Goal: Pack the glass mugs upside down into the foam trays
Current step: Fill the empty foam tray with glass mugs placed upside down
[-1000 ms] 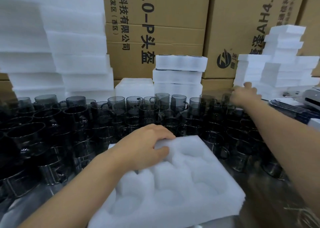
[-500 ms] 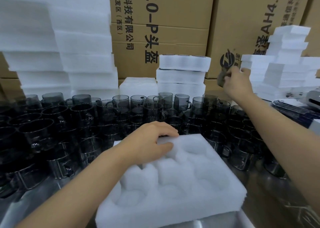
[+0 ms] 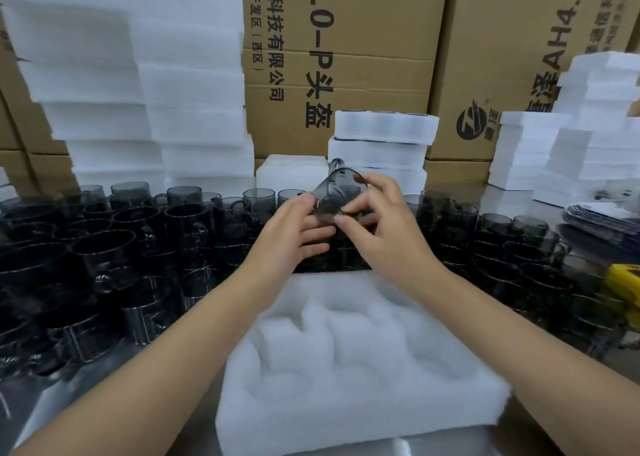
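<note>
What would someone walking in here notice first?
The left hand and right hand hold one smoky glass mug tilted in the air, above an empty foam tray at front centre. A dense crowd of matching mugs spreads to both sides behind it, and tall stacks of white foam rise at back left against cardboard boxes.
</note>
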`<state>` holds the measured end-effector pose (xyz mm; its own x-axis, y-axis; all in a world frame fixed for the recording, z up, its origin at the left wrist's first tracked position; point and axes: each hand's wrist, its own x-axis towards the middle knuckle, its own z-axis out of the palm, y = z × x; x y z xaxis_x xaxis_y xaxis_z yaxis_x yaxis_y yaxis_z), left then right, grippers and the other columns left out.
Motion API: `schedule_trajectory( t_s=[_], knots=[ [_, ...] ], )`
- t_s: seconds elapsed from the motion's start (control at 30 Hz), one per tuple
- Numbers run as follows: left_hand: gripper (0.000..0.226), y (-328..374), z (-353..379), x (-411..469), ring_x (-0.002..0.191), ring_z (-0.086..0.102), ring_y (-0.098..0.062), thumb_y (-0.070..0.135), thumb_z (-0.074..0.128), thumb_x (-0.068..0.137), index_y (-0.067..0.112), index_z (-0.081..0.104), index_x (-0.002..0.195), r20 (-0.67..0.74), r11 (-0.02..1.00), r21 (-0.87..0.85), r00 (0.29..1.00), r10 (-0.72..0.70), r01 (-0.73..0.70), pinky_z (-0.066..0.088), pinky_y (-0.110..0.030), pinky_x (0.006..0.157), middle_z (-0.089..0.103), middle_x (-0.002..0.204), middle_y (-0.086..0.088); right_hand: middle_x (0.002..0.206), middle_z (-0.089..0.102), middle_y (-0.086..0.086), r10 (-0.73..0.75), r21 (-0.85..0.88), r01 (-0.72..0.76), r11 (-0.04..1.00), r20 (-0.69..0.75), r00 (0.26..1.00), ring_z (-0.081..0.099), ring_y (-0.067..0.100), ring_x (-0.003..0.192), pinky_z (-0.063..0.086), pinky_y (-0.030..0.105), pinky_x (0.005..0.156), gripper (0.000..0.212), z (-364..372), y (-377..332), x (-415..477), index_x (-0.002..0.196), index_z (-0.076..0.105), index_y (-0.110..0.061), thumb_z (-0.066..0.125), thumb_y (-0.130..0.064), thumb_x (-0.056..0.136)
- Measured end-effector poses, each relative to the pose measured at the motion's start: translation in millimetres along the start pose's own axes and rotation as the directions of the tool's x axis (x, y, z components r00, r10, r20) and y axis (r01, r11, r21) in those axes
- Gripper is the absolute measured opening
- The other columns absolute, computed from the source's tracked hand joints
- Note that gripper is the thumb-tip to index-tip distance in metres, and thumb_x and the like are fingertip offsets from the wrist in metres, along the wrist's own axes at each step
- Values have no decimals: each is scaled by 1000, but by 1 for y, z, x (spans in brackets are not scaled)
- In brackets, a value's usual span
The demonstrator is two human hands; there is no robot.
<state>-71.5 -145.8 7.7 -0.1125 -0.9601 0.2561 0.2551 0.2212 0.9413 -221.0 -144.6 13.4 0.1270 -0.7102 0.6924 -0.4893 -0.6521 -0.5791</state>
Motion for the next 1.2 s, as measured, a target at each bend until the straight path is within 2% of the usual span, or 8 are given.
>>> schedule_trajectory(
  t_s=[0.13, 0.3, 0.5, 0.67, 0.83, 0.93, 1.03, 1.2],
  knots=[
    [28, 0, -3, 0, 85, 72, -15, 38, 37, 100, 25, 61, 106, 26, 998, -30, 998, -61, 62, 55, -22, 68, 76, 88, -3, 111, 47, -14, 30, 56, -28, 998, -47, 998, 51, 1, 90, 43, 13, 72, 50, -4, 2, -6, 97, 42, -40, 80, -18, 73],
    [22, -2, -2, -1, 79, 71, -14, 34, 45, 98, 25, 65, 102, 39, 999, 17, 999, -28, 27, 57, -26, 74, 75, 94, -7, 112, 39, -13, -16, -35, 16, 999, -10, 1000, 43, -8, 97, 42, 18, 86, 78, -5, 3, -8, 125, 35, -41, 84, -20, 68],
    [22, 0, -1, -5, 86, 71, -19, 24, 45, 99, 27, 66, 104, 40, 1000, 19, 999, 23, -23, 56, -30, 83, 74, 101, -11, 114, 32, -21, 8, -56, -8, 998, 14, 1000, 46, -4, 105, 42, 19, 91, 70, -5, 4, -9, 124, 45, -39, 83, -18, 69],
    [24, 1, -4, -6, 89, 72, -20, 13, 47, 97, 28, 64, 105, 26, 997, 35, 998, 61, -62, 57, -24, 73, 73, 101, -8, 115, 34, -20, -11, -18, 11, 1000, -5, 1000, 47, -8, 104, 45, 16, 90, 63, -5, 4, -9, 115, 43, -44, 79, -14, 72],
    [34, 0, -7, -7, 90, 68, -13, 4, 54, 91, 32, 65, 108, 46, 988, 112, 994, 99, -104, 53, -23, 73, 70, 110, -5, 118, 40, -12, 85, 99, -83, 992, -16, 996, 53, 3, 105, 49, 29, 92, 59, -4, 4, -7, 103, 41, -48, 71, -7, 73],
    [45, -1, -7, -8, 91, 66, -4, -2, 59, 86, 37, 64, 108, 77, 966, 200, 986, 150, -163, 50, -18, 73, 72, 105, 7, 123, 48, -4, 152, 179, -147, 973, -15, 988, 58, 0, 97, 50, 17, 81, 53, -4, 6, -6, 101, 43, -45, 70, -7, 74],
    [58, -1, -7, -9, 93, 63, -4, -11, 61, 82, 39, 61, 111, 90, 954, 226, 979, 183, -199, 50, -14, 78, 68, 106, 7, 117, 54, -8, 200, 272, -187, 944, -22, 980, 60, -8, 85, 46, 8, 69, 48, -5, 5, -6, 104, 45, -42, 70, -10, 78],
    [67, -2, -7, -10, 94, 64, 2, -7, 67, 81, 47, 54, 117, 97, 948, 227, 974, 207, -224, 49, -12, 79, 65, 110, 2, 106, 62, -5, 295, 327, -282, 902, 11, 955, 66, 7, 89, 53, 35, 87, 35, -5, 7, -3, 102, 45, -47, 69, -33, 81]
  ],
)
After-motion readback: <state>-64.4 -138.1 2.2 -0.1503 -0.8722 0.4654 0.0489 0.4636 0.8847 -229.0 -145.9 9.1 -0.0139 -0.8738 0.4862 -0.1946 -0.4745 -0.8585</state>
